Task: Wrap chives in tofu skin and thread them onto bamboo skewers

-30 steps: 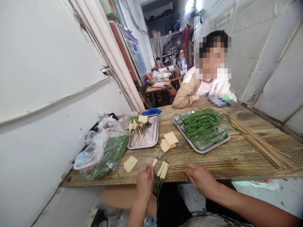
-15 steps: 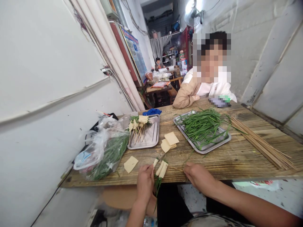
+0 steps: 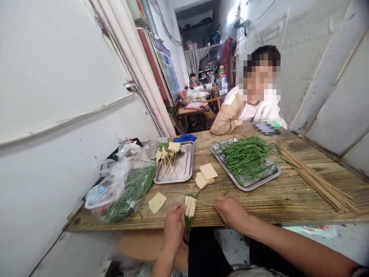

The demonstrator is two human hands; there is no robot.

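My left hand (image 3: 174, 222) is closed at the near table edge, pinching several pale tofu-skin rolls (image 3: 190, 205) wrapped round green chives whose ends hang below the edge. A thin bamboo skewer (image 3: 206, 204) runs from the rolls to my right hand (image 3: 230, 210), which is closed on its end. Loose tofu-skin squares (image 3: 205, 175) lie just beyond the rolls, and one more square (image 3: 157, 202) lies left of my left hand.
A steel tray (image 3: 184, 169) holds finished skewers (image 3: 168, 154). A second tray (image 3: 253, 182) holds chives (image 3: 245, 156). Bamboo sticks (image 3: 317, 179) lie at right, a plastic bag of chives (image 3: 127, 186) at left. A person (image 3: 245, 109) leans on the far edge of the wooden table (image 3: 288, 204).
The spread rolls have been pushed together into one tight bundle. My right hand slid left toward them along the skewer. The view shifted slightly down.
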